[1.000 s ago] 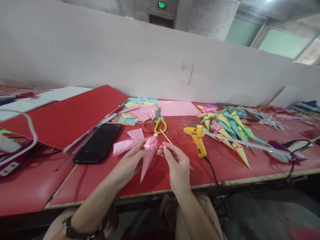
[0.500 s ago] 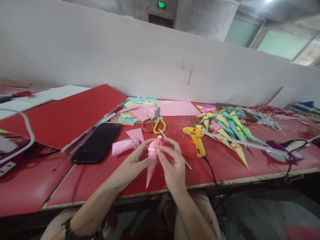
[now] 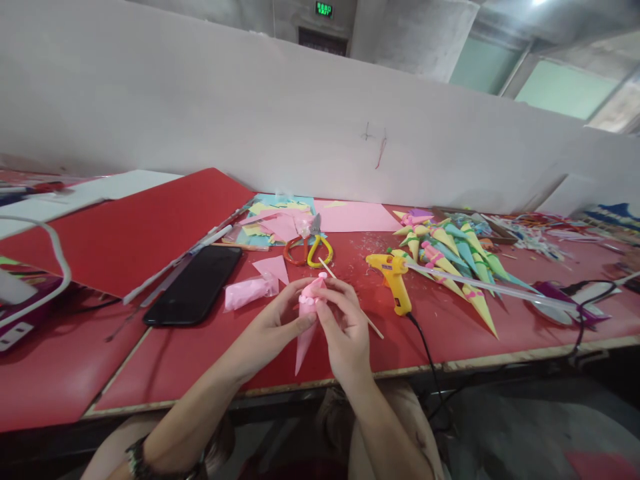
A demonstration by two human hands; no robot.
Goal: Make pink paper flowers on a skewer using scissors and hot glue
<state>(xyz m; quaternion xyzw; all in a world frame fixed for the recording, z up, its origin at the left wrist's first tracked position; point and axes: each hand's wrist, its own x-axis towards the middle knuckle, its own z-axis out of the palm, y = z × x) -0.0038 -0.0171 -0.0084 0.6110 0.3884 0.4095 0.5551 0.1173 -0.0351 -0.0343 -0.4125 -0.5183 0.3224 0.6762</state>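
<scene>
Between my two hands is a small pink paper cone (image 3: 305, 343), its point toward me and a little ball on its far tip. A lumpy pink band runs around its middle. My left hand (image 3: 283, 313) is closed on the cone from the left. My right hand (image 3: 345, 317) pinches at the band from the right, and its fingers hide part of it. A thin wooden stick (image 3: 374, 327) lies beyond and beside my right hand. Left of my hands rest a pink clay packet (image 3: 247, 292) in clear wrap and a pink paper triangle (image 3: 274, 268).
A yellow glue gun (image 3: 395, 283) with a black cord lies to the right, near a pile of coloured cones (image 3: 453, 250). Scissors (image 3: 310, 248) with red and yellow handles lie ahead. A black phone (image 3: 194, 287) and a red board (image 3: 135, 230) are at left. A white partition (image 3: 300, 113) stands behind.
The cone has turned slightly in my fingers, and its point has shifted a little right. The right fingers have moved slightly along the band. Other things stay in place.
</scene>
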